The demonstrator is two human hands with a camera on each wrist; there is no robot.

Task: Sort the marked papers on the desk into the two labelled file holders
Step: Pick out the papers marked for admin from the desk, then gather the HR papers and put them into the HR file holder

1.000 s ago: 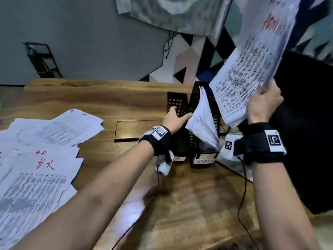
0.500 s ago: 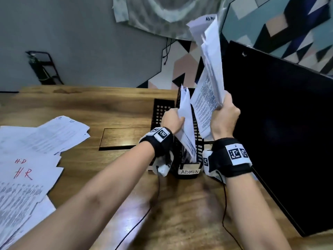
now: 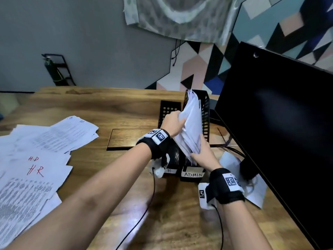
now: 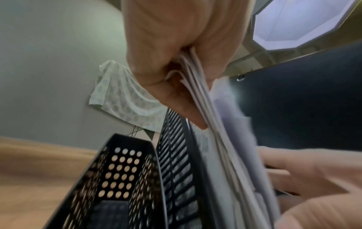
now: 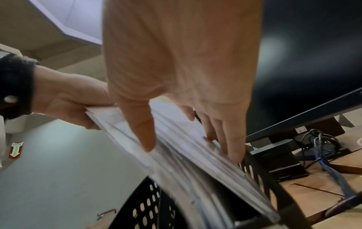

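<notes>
Two black mesh file holders stand at mid-desk: the left holder [image 3: 168, 110], its label ending in R, and the ADMIN holder [image 3: 205, 112]. A white paper stack [image 3: 191, 123] leans inside the ADMIN holder. My left hand [image 3: 173, 121] pinches the stack's upper left edge; in the left wrist view the left hand [image 4: 170, 65] grips the paper stack [image 4: 225, 155]. My right hand [image 3: 201, 154] holds the lower front edge; in the right wrist view the right hand [image 5: 190, 148] has its thumb on one side of the paper stack [image 5: 195, 167] and fingers on the other. Loose HR-marked papers [image 3: 36, 159] lie at left.
A large black monitor [image 3: 279, 123] stands close to the right of the holders, with a white sheet [image 3: 255, 192] under its edge. A recessed wooden hatch [image 3: 126, 139] sits left of the holders. Cables [image 5: 321, 148] lie behind the monitor's foot.
My right hand came down from high above with its sheets and now holds them against the stack in the ADMIN holder. My left hand stayed on the stack's top edge.
</notes>
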